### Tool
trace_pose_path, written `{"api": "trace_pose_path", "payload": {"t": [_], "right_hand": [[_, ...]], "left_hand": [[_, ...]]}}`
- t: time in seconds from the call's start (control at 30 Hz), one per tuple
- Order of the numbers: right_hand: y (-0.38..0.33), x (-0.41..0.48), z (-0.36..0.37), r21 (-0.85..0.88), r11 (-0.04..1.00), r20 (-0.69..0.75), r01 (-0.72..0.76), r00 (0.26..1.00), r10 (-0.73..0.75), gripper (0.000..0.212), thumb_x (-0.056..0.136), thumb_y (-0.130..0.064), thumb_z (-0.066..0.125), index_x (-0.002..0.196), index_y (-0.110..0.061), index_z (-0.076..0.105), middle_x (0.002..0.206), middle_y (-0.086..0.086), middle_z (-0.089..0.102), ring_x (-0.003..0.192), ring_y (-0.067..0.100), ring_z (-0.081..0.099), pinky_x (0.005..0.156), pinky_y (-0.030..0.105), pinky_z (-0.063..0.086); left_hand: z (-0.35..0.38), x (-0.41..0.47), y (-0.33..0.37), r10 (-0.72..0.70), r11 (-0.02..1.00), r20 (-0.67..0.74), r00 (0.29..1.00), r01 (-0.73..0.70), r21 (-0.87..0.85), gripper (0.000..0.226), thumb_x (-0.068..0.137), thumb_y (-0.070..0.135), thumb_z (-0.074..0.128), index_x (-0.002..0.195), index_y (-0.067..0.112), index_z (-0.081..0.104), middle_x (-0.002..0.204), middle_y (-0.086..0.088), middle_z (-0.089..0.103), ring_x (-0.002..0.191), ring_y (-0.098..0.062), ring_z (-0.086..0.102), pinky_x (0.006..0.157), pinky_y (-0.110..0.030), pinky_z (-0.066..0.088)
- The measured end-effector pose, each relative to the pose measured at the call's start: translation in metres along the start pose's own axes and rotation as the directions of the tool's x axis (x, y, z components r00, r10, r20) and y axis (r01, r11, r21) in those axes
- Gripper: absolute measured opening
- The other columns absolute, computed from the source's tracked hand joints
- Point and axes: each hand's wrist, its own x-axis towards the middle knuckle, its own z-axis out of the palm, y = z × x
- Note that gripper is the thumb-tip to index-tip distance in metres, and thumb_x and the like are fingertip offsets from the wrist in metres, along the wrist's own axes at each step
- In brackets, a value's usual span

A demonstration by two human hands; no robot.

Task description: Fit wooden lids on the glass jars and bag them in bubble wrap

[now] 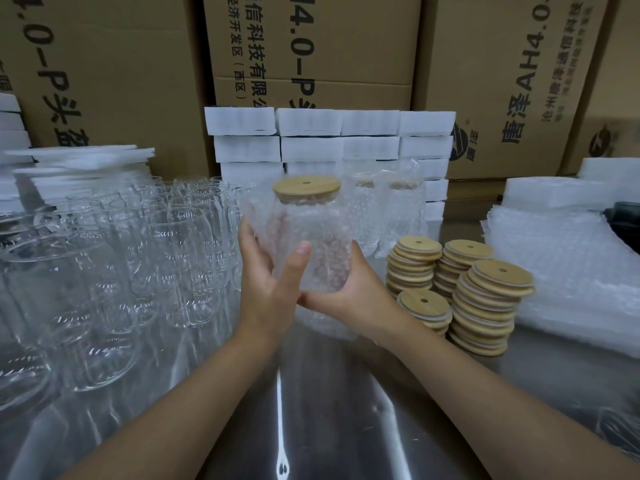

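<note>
Already lidded, the jar (313,244) stands in a bubble wrap bag (258,207), held up just left of the lid stacks (485,299). The left hand (268,282) curls round its side, thumb in front, while the right hand (356,292) cups and grips the base. The person would do best to draw the bag evenly over the wooden lid (306,188) while supporting the glass underneath

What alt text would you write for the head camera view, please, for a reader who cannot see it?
The left hand and right hand hold a bubble-wrapped glass jar with a wooden lid above a steel table. Bare glass jars stand to the left, stacked wooden lids to the right.
</note>
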Motion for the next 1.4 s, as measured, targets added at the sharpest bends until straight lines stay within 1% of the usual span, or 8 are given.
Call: {"api": "trace_pose_path", "payload": {"t": [0.07, 0.17, 0.3, 0.47, 0.67, 0.83, 1.3, 1.4], "right_hand": [[0.000, 0.004, -0.002, 0.083, 0.996, -0.038, 0.021, 0.999, -0.018, 0.087, 0.058, -0.037, 0.087, 0.131, -0.027, 0.040, 0.118, -0.017, 0.062, 0.107, -0.007, 0.059, 0.089, 0.013, 0.048], [-0.003, 0.008, -0.006, 0.198, 0.980, -0.077, 0.018, 0.997, -0.003, 0.087, 0.054, -0.042, 0.087, 0.126, -0.020, 0.045, 0.120, -0.002, 0.065, 0.111, 0.012, 0.063, 0.100, 0.039, 0.048], [-0.010, 0.009, -0.013, 0.255, 0.967, -0.157, 0.025, 0.987, 0.016, 0.078, 0.056, -0.039, 0.085, 0.121, -0.021, 0.048, 0.114, 0.001, 0.067, 0.105, 0.012, 0.066, 0.097, 0.039, 0.051], [-0.014, 0.007, -0.018, 0.302, 0.953, -0.176, 0.022, 0.984, 0.033, 0.070, 0.071, -0.016, 0.083, 0.128, -0.008, 0.045, 0.114, 0.008, 0.067, 0.102, 0.018, 0.068, 0.095, 0.043, 0.052], [-0.013, 0.004, -0.014, 0.139, 0.990, -0.196, -0.013, 0.980, 0.040, 0.093, 0.048, -0.051, 0.083, 0.126, -0.027, 0.039, 0.117, -0.008, 0.062, 0.109, 0.008, 0.061, 0.099, 0.036, 0.049], [-0.011, 0.005, -0.014, 0.080, 0.996, -0.190, -0.027, 0.981, 0.042, 0.111, 0.044, -0.059, 0.081, 0.137, -0.023, 0.033, 0.127, -0.004, 0.057, 0.119, 0.013, 0.056, 0.102, 0.038, 0.046], [-0.008, 0.006, -0.012, 0.046, 0.999, -0.188, 0.000, 0.982, 0.008, 0.116, 0.046, -0.058, 0.082, 0.141, -0.025, 0.026, 0.128, -0.007, 0.056, 0.120, 0.010, 0.054, 0.102, 0.036, 0.046], [-0.006, 0.005, -0.014, 0.056, 0.998, -0.193, 0.028, 0.981, -0.017, 0.105, 0.054, -0.051, 0.085, 0.137, -0.035, 0.024, 0.112, -0.028, 0.052, 0.100, -0.022, 0.051, 0.089, 0.008, 0.046]], "left_hand": [[0.000, 0.000, -0.001, -0.024, 0.999, 0.023, 0.999, 0.023, 0.034, 0.093, 0.070, 0.056, 0.058, 0.149, 0.030, 0.016, 0.155, 0.010, 0.032, 0.141, -0.004, 0.032, 0.115, -0.035, 0.033], [0.000, -0.001, -0.006, -0.044, 0.995, 0.075, 0.996, 0.037, 0.090, 0.075, 0.077, 0.052, 0.056, 0.140, 0.040, 0.018, 0.124, 0.049, 0.035, 0.114, 0.035, 0.030, 0.094, 0.001, 0.031], [0.001, -0.003, -0.010, -0.099, 0.992, 0.154, 0.983, 0.086, 0.089, 0.058, 0.079, 0.037, 0.057, 0.127, 0.039, 0.026, 0.115, 0.038, 0.034, 0.098, 0.040, 0.035, 0.078, 0.008, 0.031], [0.002, -0.007, -0.014, -0.116, 0.986, 0.236, 0.965, 0.084, 0.142, 0.085, 0.061, 0.030, 0.085, 0.127, 0.039, 0.032, 0.124, 0.027, 0.047, 0.105, 0.026, 0.049, 0.079, 0.003, 0.039], [0.002, -0.009, -0.022, -0.138, 0.972, 0.243, 0.960, 0.084, 0.221, 0.097, 0.059, 0.040, 0.089, 0.139, 0.032, 0.036, 0.127, 0.017, 0.060, 0.118, 0.005, 0.055, 0.096, -0.014, 0.043], [0.003, -0.009, -0.022, -0.125, 0.964, 0.196, 0.972, 0.073, 0.256, 0.086, 0.054, 0.047, 0.086, 0.123, 0.061, 0.037, 0.127, 0.017, 0.061, 0.120, -0.001, 0.056, 0.106, -0.036, 0.044], [0.001, -0.010, -0.020, -0.185, 0.945, 0.192, 0.964, 0.121, 0.303, 0.095, 0.049, 0.054, 0.082, 0.129, 0.053, 0.031, 0.124, 0.028, 0.054, 0.114, 0.017, 0.050, 0.095, -0.010, 0.042], [0.001, -0.010, -0.019, -0.204, 0.940, 0.190, 0.960, 0.138, 0.312, 0.094, 0.048, 0.055, 0.082, 0.125, 0.057, 0.029, 0.122, 0.030, 0.054, 0.112, 0.020, 0.049, 0.087, -0.003, 0.041]]}}
